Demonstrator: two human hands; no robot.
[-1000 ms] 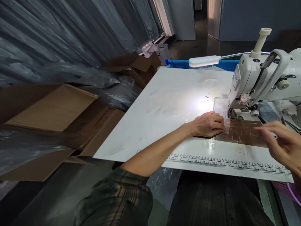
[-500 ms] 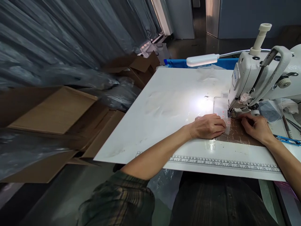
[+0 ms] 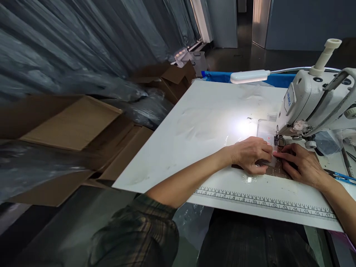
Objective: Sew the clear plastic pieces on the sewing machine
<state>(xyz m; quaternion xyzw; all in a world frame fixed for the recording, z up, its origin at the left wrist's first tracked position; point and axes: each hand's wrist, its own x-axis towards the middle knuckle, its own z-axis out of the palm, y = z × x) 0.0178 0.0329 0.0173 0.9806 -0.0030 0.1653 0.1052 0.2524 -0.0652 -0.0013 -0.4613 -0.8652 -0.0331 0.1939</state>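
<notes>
A flat, shiny brown sheet (image 3: pixel 279 170) lies on the white sewing table under my hands. My left hand (image 3: pixel 253 155) is closed at its left part, fingers curled and thumb bent below. From the right, my right hand (image 3: pixel 302 164) reaches in with fingers drawn together on the sheet, its fingertips nearly meeting the left ones. Just beyond the fingertips stand the presser foot and needle area (image 3: pixel 279 140) of a white sewing machine (image 3: pixel 302 98). A clear plastic plate (image 3: pixel 263 128) with pinkish marks sits left of the needle, partly covered by my left hand.
A printed ruler (image 3: pixel 267 202) runs along the table's front edge. Blue-handled thread snips (image 3: pixel 343 177) lie right of my right hand. A lit lamp (image 3: pixel 249 76) hangs over the table's back. Open cardboard boxes (image 3: pixel 72 122) and plastic wrap stand at the left.
My right hand has moved left, its fingers coming close to my left hand's. The left hand has curled more, its thumb now showing below. The view has shifted slightly.
</notes>
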